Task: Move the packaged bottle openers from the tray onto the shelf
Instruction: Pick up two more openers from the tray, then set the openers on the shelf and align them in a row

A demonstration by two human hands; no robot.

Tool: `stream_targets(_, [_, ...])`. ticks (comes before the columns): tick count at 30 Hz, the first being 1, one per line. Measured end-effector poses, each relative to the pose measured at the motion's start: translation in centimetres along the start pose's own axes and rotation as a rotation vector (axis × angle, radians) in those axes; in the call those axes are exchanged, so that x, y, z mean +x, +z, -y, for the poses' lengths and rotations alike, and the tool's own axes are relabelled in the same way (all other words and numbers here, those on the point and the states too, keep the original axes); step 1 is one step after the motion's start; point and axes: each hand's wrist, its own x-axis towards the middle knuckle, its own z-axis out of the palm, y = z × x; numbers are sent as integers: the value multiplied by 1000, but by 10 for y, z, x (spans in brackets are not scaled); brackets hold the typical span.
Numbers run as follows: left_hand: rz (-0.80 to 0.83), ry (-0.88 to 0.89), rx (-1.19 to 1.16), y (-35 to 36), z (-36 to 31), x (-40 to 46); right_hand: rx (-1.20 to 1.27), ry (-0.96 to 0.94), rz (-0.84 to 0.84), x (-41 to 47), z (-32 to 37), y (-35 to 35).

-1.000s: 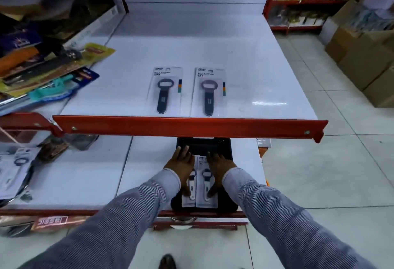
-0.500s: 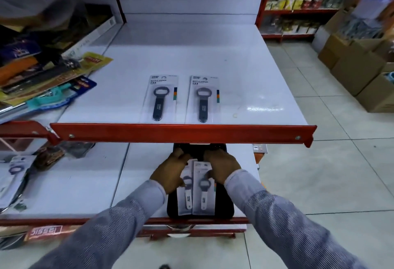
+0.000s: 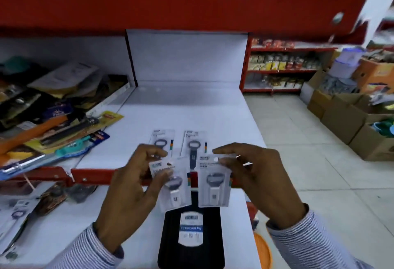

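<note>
The left hand [image 3: 130,185] and the right hand [image 3: 259,180] each pinch one white packaged opener [image 3: 173,185] [image 3: 214,183] above the black tray [image 3: 191,245]; carrying is in hand; next, lay both flat beside the two dark openers [image 3: 161,142] [image 3: 193,151] on the shelf [image 3: 191,108] behind the tray.

A retail shop aisle: red-edged white display shelves [image 3: 187,108] hold carded bottle openers [image 3: 193,147] near the front edge, packaged kitchen tools [image 3: 64,128] crowd the neighbouring shelf at left, more stocked red racks [image 3: 281,64] stand across the tiled floor [image 3: 298,140], and cardboard stock cartons [image 3: 349,119] sit at right.
</note>
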Motion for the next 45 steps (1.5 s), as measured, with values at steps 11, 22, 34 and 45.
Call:
stream_targets(11, [29,-173,-99,91,18,175,-266,343,19,143,-79,-37])
stream_targets(22, [466,-109,500,128,33,186,-611,297,230,154,-123,-32])
stream_targets(34, [951,-39,698,106,45,182,-792,262,803,132,-85,-37])
stream_targets(45, [945,-34,604,103,36,162,-807,213,822,119,-78,-37])
